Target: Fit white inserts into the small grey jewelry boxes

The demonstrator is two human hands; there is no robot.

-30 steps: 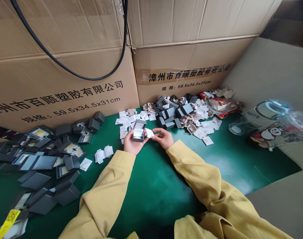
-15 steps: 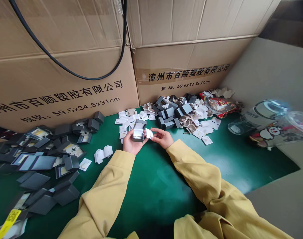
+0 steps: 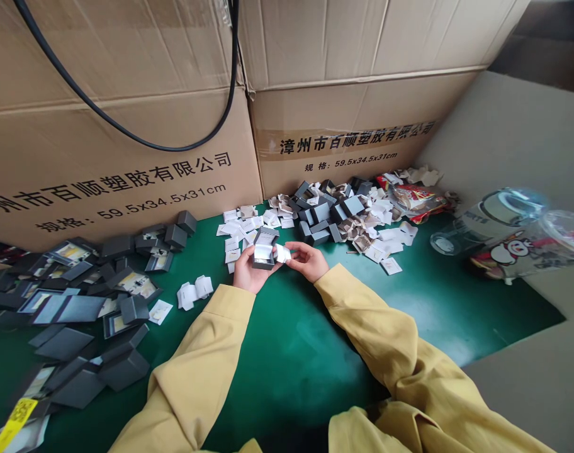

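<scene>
My left hand [image 3: 249, 275] is closed around a small dark grey jewellery box [image 3: 264, 263], held with its lid up and a pale lining showing. Just to the right of the box, my right hand [image 3: 310, 261] pinches a small folded white card insert [image 3: 282, 253], which is close against the box's side; whether they touch I cannot tell. Beyond the hands lie loose white cards [image 3: 233, 244] on the green table [image 3: 296, 352]. A separate folded white card piece [image 3: 195, 291] rests left of my left hand.
Many dark boxes [image 3: 82, 346], some opened, crowd the left side. More boxes [image 3: 321, 214] and paper scraps are heaped at the back, near a red snack wrapper [image 3: 416, 198]. Two clear plastic cups [image 3: 513, 248] stand at right. Large cartons [image 3: 126, 151] wall the back; a black cable [image 3: 174, 149] hangs there.
Almost nothing differs. The box in my left hand is tipped slightly, showing more of its lining, and the white insert stays pinched in my right hand beside it.
</scene>
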